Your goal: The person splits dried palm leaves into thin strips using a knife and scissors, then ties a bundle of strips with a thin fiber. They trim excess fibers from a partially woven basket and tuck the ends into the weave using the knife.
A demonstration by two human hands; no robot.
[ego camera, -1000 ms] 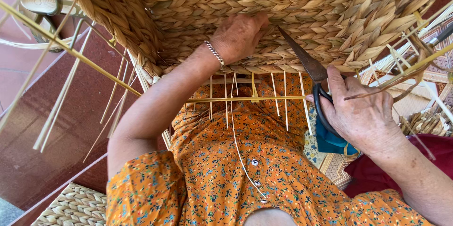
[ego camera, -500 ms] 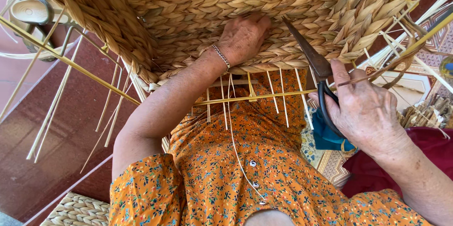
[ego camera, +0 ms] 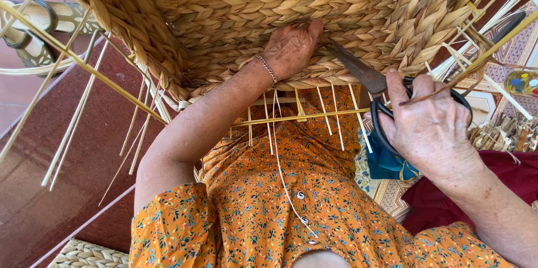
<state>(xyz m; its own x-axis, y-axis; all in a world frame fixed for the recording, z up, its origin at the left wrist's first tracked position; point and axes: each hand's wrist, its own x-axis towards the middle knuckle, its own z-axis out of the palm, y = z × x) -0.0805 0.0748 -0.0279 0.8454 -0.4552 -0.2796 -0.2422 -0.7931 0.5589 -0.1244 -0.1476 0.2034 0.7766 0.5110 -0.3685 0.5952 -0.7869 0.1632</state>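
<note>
Far left, I see a sandal (ego camera: 33,33) on the red tiled floor (ego camera: 61,178), with loose pale reeds (ego camera: 73,128) slanting across it. Next comes the big woven basket (ego camera: 224,16), tipped toward me so its plaited wall fills the top of the view; bare upright reed stakes (ego camera: 325,117) stick out under its lower edge, over the lap of an orange flowered dress (ego camera: 280,201). My left hand (ego camera: 291,49), a thin bracelet (ego camera: 268,69) at the wrist, lies flat against the plaited wall near its lower rim, its grip spread with the fingers pressed on the weave and pinching nothing. Just to the right, the blades of the scissors (ego camera: 358,72) point up and left, their tip touching the weave close beside those fingers; the blades look nearly together. My right hand (ego camera: 431,128) has its grip closed through the black handle loops. Behind it lie a teal cloth (ego camera: 386,161) and a dark red cloth (ego camera: 493,173).
</note>
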